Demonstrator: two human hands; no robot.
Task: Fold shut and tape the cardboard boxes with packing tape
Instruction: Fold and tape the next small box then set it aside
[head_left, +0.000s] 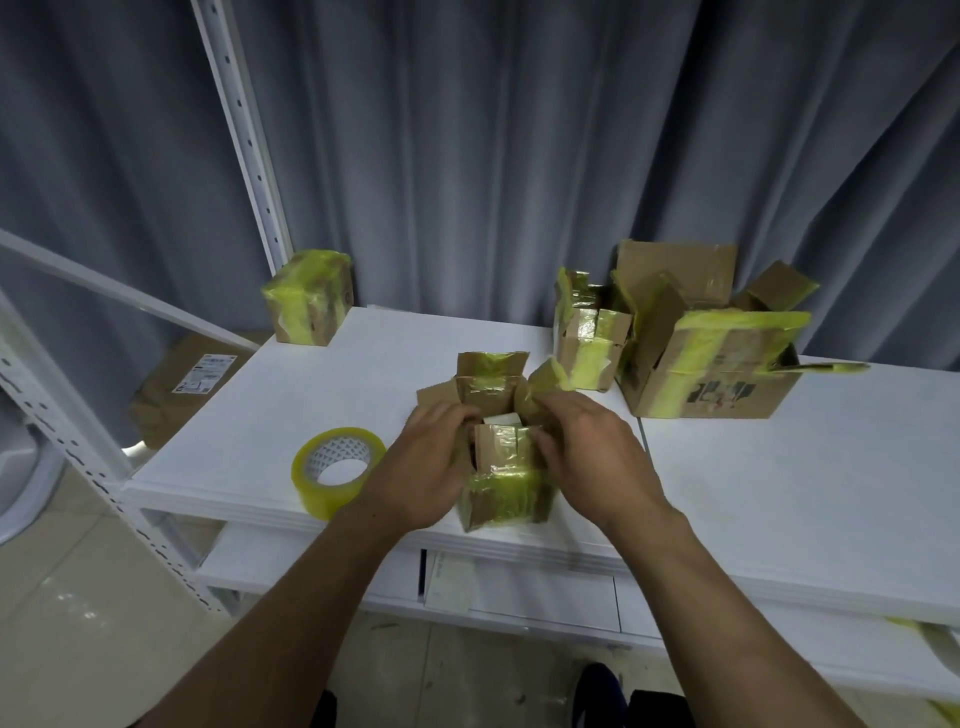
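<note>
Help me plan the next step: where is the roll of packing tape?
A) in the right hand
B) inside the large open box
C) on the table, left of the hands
C: the tape roll lies on the white table left of the left hand, which, like the right hand, grips the small box.

The tape roll (336, 470) lies left of the small box (501, 467), larger boxes (711, 358) behind-right.
</note>
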